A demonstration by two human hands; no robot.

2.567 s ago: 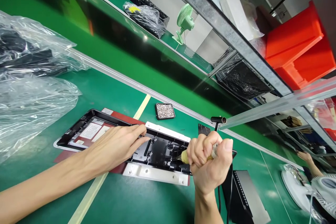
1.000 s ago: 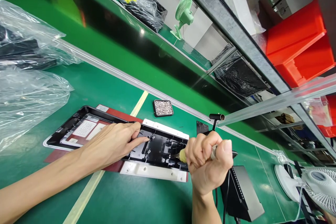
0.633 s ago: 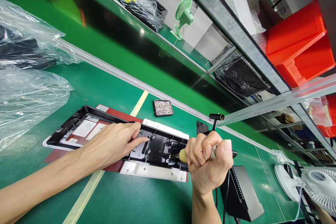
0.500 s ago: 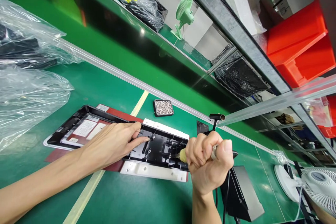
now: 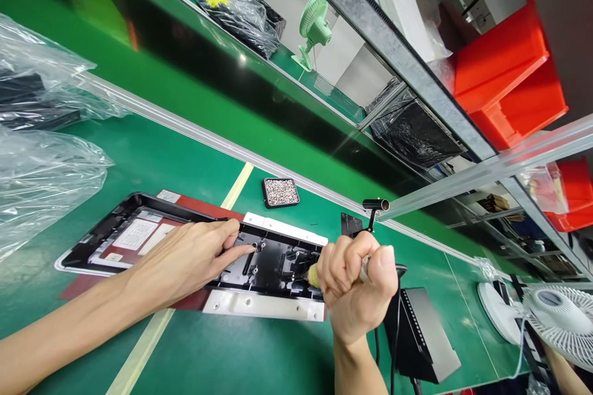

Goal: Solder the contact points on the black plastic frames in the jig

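Note:
A long black plastic housing (image 5: 273, 265) lies open side up, with ribs and posts inside. My left hand (image 5: 204, 256) lies across its middle, fingers curled by the far wall and thumb stretched along the inside, touching it. My right hand (image 5: 359, 287) is wrapped in a fist around a corded tool that looks like a soldering iron (image 5: 314, 276), its yellowish grip showing. The tool's metal tip points into the right part of the housing; its exact contact is hard to see. White fixture blocks (image 5: 264, 305) flank the housing on a reddish-brown base plate (image 5: 189, 300).
Beyond the housing sits a small black tray (image 5: 281, 192) of tiny metallic pieces. A holder with a dark tube (image 5: 375, 204) and a black box (image 5: 424, 333) with cables stand to the right. Plastic-wrapped parts (image 5: 41, 160) lie left; a white fan (image 5: 551, 315) stands far right.
The whole view has shifted slightly, so most things appear a little further left. Both hands keep nearly the same pose on the housing and the tool.

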